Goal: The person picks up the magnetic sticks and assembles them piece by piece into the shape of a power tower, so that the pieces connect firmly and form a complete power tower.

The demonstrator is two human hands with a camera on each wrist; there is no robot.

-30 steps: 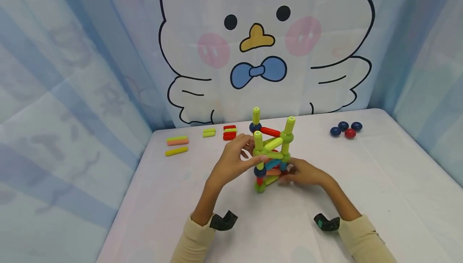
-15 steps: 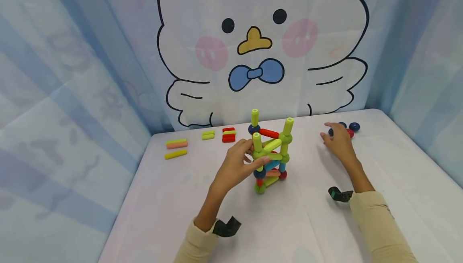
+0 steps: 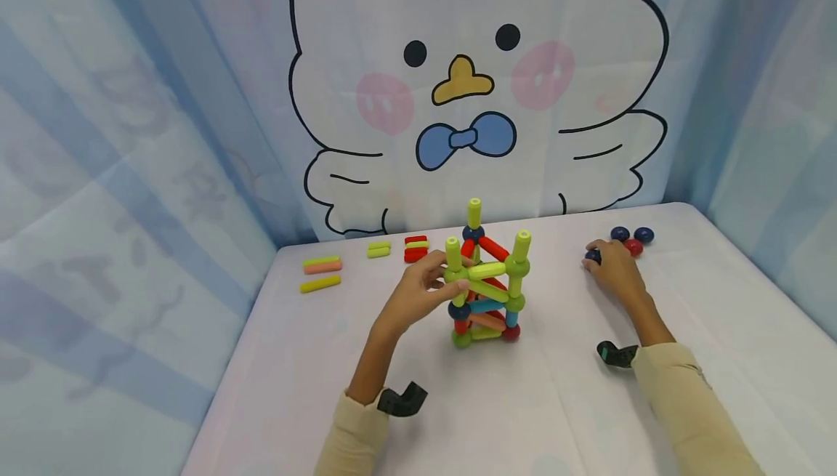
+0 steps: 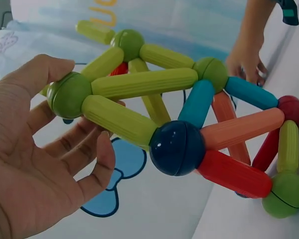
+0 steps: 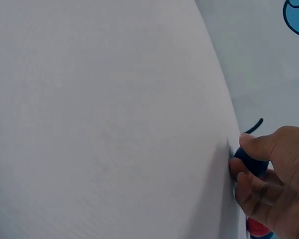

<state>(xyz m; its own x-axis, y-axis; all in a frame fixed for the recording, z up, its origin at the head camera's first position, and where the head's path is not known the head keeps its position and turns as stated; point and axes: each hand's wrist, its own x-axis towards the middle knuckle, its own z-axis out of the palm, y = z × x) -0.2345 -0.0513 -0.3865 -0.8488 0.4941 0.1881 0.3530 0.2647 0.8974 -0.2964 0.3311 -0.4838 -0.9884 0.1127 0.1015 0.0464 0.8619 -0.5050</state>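
Stick-and-ball tower [image 3: 487, 269], its upper green ball [image 4: 69, 97] pinched by left fingers [image 4: 46, 66]; right fingers [image 5: 259, 147], nearly closed, pinch a blue ball [image 5: 251, 162], apparently fetching it; a clean lift seems needed.

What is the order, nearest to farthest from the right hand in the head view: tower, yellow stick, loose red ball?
1. Loose red ball: close beside the right hand.
2. Tower: further left, near the middle.
3. Yellow stick: far left, past the tower.

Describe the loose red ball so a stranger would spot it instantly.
Toward the far right of the white table, the right hand pinches a dark blue ball. Beside that hand lies the red ball, the only red one among the loose balls.
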